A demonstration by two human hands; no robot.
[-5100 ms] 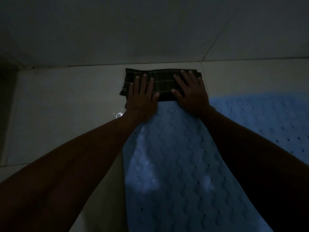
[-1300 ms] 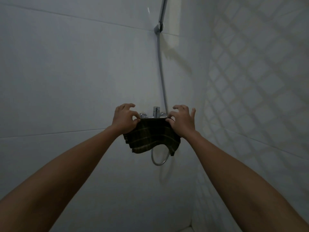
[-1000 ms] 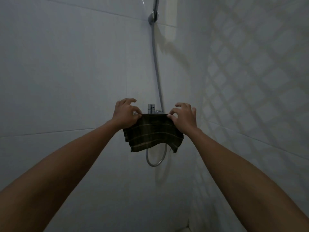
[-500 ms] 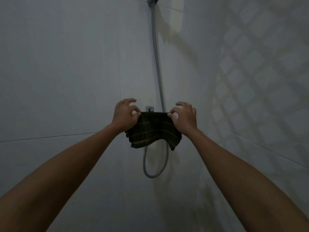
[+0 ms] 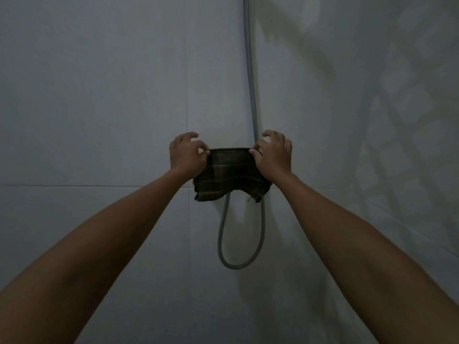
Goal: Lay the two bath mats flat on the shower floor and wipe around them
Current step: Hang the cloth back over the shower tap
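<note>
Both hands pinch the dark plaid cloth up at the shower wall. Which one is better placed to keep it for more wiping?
Slightly the right hand: its grip sits beside the grey shower hose. The left hand pinches the dark plaid cloth equally, so it's a close call.

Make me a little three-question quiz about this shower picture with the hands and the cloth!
1. True or false: both hands pinch the cloth's top edge.
2. What hangs in a loop below the cloth? A) a chain B) the shower hose C) a rope
3. Are the bath mats in view?

Key:
1. True: left hand and right hand hold the dark plaid cloth.
2. B, the shower hose.
3. No, only tiled wall shows.
</note>
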